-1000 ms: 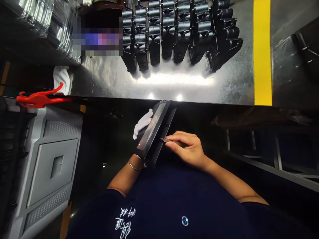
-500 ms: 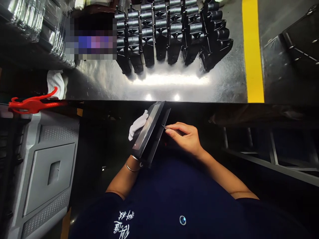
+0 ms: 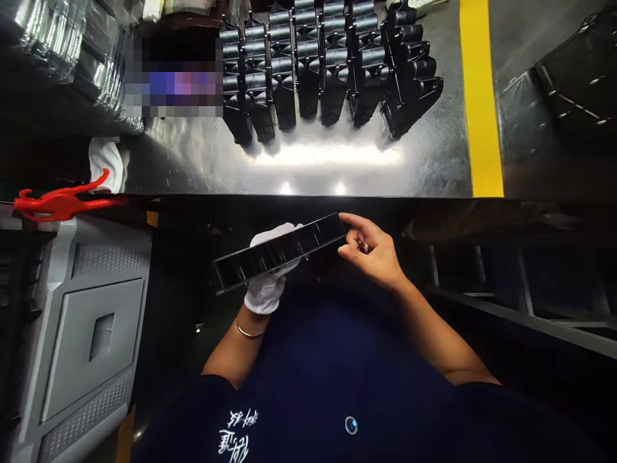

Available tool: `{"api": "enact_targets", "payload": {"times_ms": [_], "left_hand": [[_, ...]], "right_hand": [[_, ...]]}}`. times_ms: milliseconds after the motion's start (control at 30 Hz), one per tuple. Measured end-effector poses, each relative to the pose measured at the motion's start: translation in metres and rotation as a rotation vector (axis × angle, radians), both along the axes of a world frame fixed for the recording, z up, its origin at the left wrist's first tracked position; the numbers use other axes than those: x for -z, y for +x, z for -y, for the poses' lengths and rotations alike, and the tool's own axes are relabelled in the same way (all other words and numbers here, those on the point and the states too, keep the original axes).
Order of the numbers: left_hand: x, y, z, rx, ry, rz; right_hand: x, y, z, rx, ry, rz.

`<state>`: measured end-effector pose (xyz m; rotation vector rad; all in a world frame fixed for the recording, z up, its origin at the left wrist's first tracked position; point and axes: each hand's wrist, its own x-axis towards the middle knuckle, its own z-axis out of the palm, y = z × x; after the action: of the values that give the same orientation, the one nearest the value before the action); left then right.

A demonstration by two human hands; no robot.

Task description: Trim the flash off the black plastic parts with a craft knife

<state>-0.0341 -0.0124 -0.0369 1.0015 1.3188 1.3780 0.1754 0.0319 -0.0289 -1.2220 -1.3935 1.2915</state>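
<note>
My left hand, in a white glove, grips a long, narrow black plastic part from beneath. The part's hollow, ribbed side faces up, and its right end is tilted away from me. My bare right hand is at that right end, with the index fingertip on the upper corner and the thumb by the lower one. Its other fingers are curled, and something small and shiny shows among them, too small to name. Both hands are in front of the table edge, above my lap.
Rows of similar black parts stand on the metal table. Yellow tape crosses it at right. Wrapped stacks lie at upper left, near a white cloth. A red plastic tool rests above a grey bin.
The black part has been turned from a steep slant to nearly level, its hollow side now up. My right hand has moved from its long edge, where it held a small pointed blade, to its end.
</note>
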Motion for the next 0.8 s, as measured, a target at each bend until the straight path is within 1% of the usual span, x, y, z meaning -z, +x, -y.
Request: {"api": "enact_targets", "payload": {"times_ms": [67, 133, 167, 200, 267, 333, 400, 500, 600, 667, 800], "left_hand": [[-0.005, 0.003, -0.002, 0.081, -0.067, 0.104], [-0.012, 0.011, -0.006, 0.138, -0.15, 0.303], [-0.016, 0.016, -0.009, 0.132, -0.179, 0.41], [-0.019, 0.021, -0.013, 0.095, -0.193, 0.499], [-0.024, 0.031, -0.021, -0.047, -0.201, 0.573], [-0.027, 0.038, -0.031, -0.184, -0.213, 0.571], [-0.029, 0.041, -0.04, -0.262, -0.195, 0.562], [-0.032, 0.042, -0.046, -0.36, -0.06, 0.522], [-0.034, 0.047, -0.043, -0.469, 0.096, 0.4], [-0.034, 0.051, -0.039, -0.503, 0.146, 0.28], [-0.029, 0.058, -0.031, -0.477, 0.183, 0.061]], "right_hand": [[-0.007, 0.003, -0.001, -0.07, 0.03, 0.067], [-0.011, 0.0, -0.001, -0.052, 0.099, 0.139], [-0.011, -0.004, -0.001, -0.025, 0.149, 0.166], [-0.01, -0.01, 0.0, 0.002, 0.2, 0.188], [-0.006, -0.023, 0.003, 0.052, 0.281, 0.233], [-0.002, -0.034, 0.006, 0.08, 0.288, 0.289], [0.0, -0.038, 0.011, 0.074, 0.233, 0.33], [-0.001, -0.033, 0.019, 0.034, 0.125, 0.293], [-0.005, -0.03, 0.027, 0.034, 0.064, 0.159], [-0.008, -0.033, 0.031, 0.039, 0.062, 0.075], [-0.012, -0.044, 0.032, 0.068, 0.059, 0.007]]}}
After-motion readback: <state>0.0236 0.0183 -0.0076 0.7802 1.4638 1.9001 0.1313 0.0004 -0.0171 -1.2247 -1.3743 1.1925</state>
